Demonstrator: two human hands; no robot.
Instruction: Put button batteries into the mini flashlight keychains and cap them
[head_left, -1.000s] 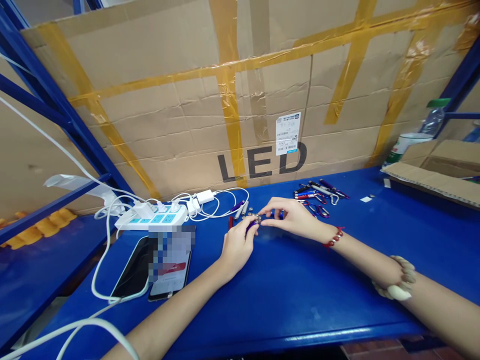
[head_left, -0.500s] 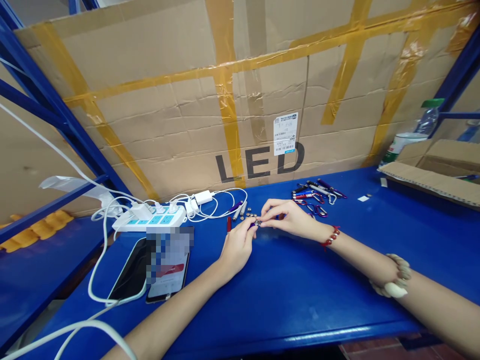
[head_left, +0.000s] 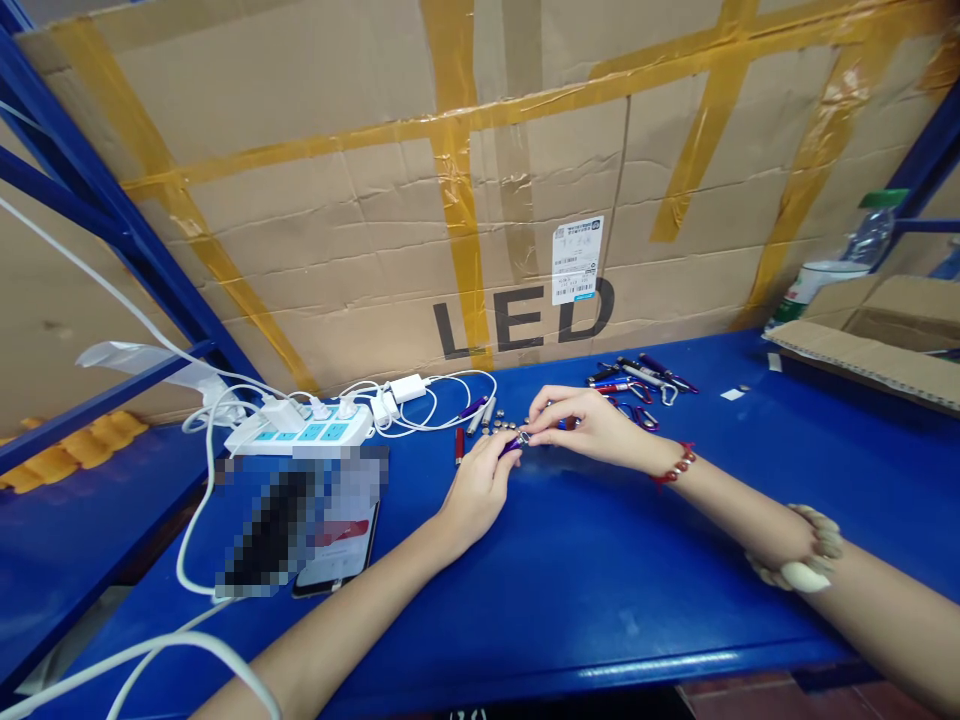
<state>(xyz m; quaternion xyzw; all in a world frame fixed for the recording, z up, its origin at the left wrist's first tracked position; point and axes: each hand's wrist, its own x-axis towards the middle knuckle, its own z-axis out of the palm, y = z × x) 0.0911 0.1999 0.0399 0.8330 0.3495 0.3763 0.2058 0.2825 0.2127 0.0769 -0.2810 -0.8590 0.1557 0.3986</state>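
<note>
My left hand [head_left: 478,488] rests on the blue table [head_left: 600,570] and pinches a small purple keychain flashlight [head_left: 514,443]. My right hand [head_left: 589,425] is closed in a pinch at the silver tip of that flashlight; what its fingertips hold is too small to make out. Several small round button cells [head_left: 504,427] lie just behind the hands. A red tube [head_left: 459,445] and silver and purple tubes [head_left: 480,413] lie to the left of them.
A pile of keychain flashlights with carabiners [head_left: 637,383] lies behind my right hand. A white power strip [head_left: 300,432] with chargers and cables, and phones [head_left: 315,530], sit at left. An open cardboard box [head_left: 870,340] and a bottle [head_left: 862,245] stand at right. A taped cardboard wall marked LED [head_left: 525,320] is behind.
Both hands stay together on the purple flashlight, with only slight finger shifts. The camera view has shifted a little.
</note>
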